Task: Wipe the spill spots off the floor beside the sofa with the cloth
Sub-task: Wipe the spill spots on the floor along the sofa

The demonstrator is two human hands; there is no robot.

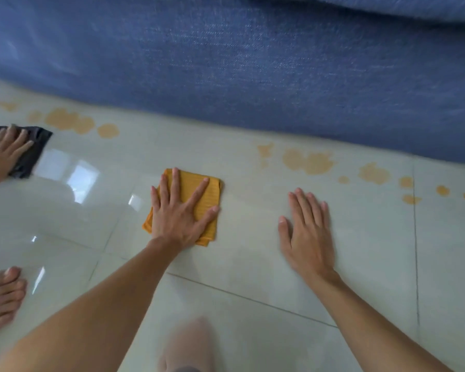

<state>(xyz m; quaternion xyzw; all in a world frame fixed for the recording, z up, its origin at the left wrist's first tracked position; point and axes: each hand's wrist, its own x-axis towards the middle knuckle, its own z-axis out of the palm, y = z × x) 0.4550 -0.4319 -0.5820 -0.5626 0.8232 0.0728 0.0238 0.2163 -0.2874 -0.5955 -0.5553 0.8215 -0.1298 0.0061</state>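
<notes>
Left hand [181, 213] lies flat, fingers spread, pressing a folded orange-yellow woven cloth [191, 194] onto the glossy pale tiled floor [253, 264]. Right hand [306, 232] also flat and open on bare tile just right of the cloth, holding nothing — probably bracing the body.

The cloth sits on clean-looking tile, between two groups of spill marks and touching neither. One group of tan, round spill spots [310, 162] runs to the right along the foot of the blue fabric sofa [253, 76]; another tan patch [70, 120] lies to the left, also near the sofa edge.

At far left another person's hand [3, 154] presses a dark grey cloth [30, 151] on the floor, near the left patch; a bare foot [2, 294] shows lower left.

Step in hand, as judged: wiping underway, cloth between targets. Next move calls for sliding the cloth forward and right onto the nearer cluster — palm pressure kept even, strokes stopping short of the sofa fabric so nothing smears onto it.
</notes>
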